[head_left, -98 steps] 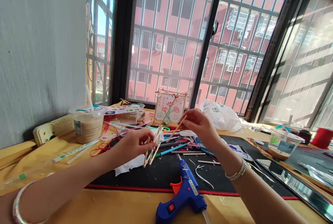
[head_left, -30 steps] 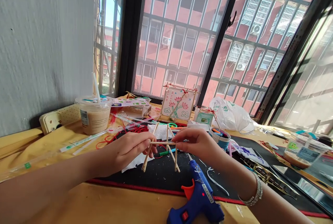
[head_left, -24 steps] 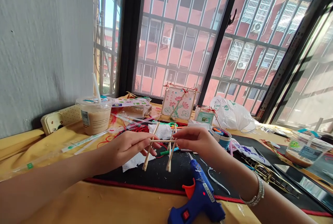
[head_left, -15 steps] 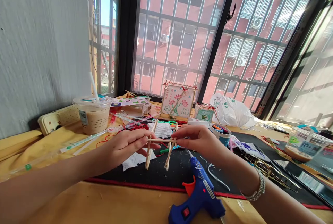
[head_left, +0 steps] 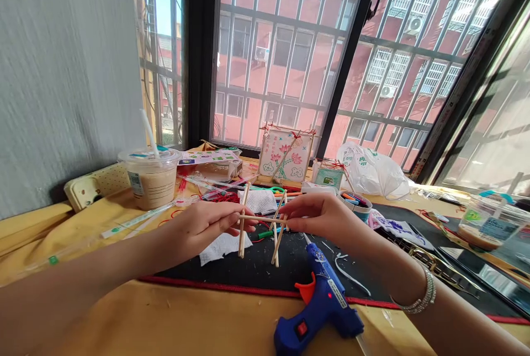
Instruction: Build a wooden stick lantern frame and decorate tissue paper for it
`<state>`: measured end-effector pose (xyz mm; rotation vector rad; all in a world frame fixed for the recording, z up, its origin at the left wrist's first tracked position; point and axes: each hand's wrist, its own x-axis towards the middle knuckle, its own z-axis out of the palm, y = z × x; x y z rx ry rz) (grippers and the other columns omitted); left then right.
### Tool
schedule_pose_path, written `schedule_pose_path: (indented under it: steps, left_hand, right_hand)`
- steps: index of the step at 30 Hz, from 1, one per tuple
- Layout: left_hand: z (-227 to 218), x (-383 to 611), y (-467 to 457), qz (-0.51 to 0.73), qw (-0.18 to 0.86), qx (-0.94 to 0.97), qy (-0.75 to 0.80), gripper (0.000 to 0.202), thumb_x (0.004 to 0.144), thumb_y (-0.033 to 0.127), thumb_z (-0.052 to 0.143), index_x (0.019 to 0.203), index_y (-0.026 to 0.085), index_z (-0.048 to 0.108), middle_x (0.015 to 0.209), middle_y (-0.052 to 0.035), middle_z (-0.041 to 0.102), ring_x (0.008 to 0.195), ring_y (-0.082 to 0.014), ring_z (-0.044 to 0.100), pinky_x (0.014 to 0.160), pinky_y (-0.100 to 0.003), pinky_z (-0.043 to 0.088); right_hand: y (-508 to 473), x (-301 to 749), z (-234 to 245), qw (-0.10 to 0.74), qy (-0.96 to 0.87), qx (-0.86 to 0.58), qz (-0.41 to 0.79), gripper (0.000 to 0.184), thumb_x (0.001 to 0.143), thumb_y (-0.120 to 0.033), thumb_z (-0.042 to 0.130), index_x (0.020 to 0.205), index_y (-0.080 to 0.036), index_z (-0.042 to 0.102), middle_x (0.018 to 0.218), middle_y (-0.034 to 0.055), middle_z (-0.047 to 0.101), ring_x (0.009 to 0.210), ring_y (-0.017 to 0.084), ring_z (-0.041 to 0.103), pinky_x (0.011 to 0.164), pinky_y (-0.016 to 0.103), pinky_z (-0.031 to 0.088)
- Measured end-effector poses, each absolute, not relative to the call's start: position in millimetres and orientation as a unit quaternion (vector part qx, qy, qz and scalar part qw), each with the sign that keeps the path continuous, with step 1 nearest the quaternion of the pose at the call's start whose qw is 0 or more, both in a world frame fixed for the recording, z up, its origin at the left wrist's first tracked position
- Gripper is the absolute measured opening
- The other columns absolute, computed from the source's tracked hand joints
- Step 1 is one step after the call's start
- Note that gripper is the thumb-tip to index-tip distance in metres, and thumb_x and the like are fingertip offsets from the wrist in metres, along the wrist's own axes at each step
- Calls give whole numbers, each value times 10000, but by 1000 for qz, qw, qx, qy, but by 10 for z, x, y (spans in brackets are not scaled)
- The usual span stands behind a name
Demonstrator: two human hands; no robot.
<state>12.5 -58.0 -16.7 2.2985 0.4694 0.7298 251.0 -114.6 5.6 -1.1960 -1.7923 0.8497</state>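
Observation:
Between my two hands is a small frame of thin wooden sticks [head_left: 263, 218], held above the black mat. One stick runs level across, joining crossed sticks at either end. My left hand [head_left: 211, 229] pinches the left end, where the crossbar meets the upright sticks. At the right end, the thumb and fingers of my right hand [head_left: 317, 213] close on the crossing sticks. Below my right hand lies a blue hot glue gun [head_left: 327, 301] with an orange trigger and a lit red light. A crumpled white tissue [head_left: 223, 245] lies behind my left hand.
A lidded drink cup [head_left: 151, 182] stands at the left. Behind my hands are a framed lotus picture [head_left: 285, 156], a pen holder [head_left: 359, 210] and a white plastic bag [head_left: 372, 171]. A second cup [head_left: 488, 223] and a dark tablet [head_left: 491, 279] sit at the right.
The stick frame has turned slightly in my hands, and its right-end sticks now show as a wider cross. Both hands keep their grip. The whole view has shifted a little.

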Motion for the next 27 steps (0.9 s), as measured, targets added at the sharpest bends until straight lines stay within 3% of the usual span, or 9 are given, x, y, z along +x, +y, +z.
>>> schedule_pose_path:
  steps: [3, 9, 19, 27]
  left_hand:
    - [-174, 129, -585, 281, 346, 877, 181, 294, 912, 323, 375, 1036, 170, 594, 954, -34, 680, 909, -172, 631, 756, -241, 537]
    - [-170, 149, -584, 276, 347, 877, 186, 307, 912, 326, 374, 897, 153, 627, 876, -35, 669, 849, -167, 636, 748, -243, 535]
    - [-171, 124, -605, 287, 303, 892, 174, 275, 914, 304, 381, 885, 156, 611, 823, -21, 662, 774, -134, 637, 717, -196, 522]
    - [-198, 146, -593, 310, 361, 861, 182, 285, 902, 343, 398, 878, 160, 615, 818, -32, 665, 778, -159, 645, 687, -229, 553]
  right_hand:
    - [-1152, 2504, 49, 415, -681, -478, 369, 230, 640, -252, 724, 848, -156, 699, 752, 28, 674, 714, 127, 617, 635, 225, 485]
    - [-1145, 2514, 41, 412, -681, -483, 364, 205, 640, -265, 726, 819, -167, 710, 693, 12, 655, 656, 110, 600, 591, 213, 473]
    - [-1147, 2552, 71, 398, -710, -468, 344, 202, 663, -292, 714, 832, -183, 723, 824, 34, 701, 775, 152, 640, 704, 264, 514]
    - [-1154, 2534, 54, 398, -708, -472, 343, 190, 672, -281, 711, 832, -179, 718, 806, 31, 702, 771, 154, 649, 682, 251, 522]
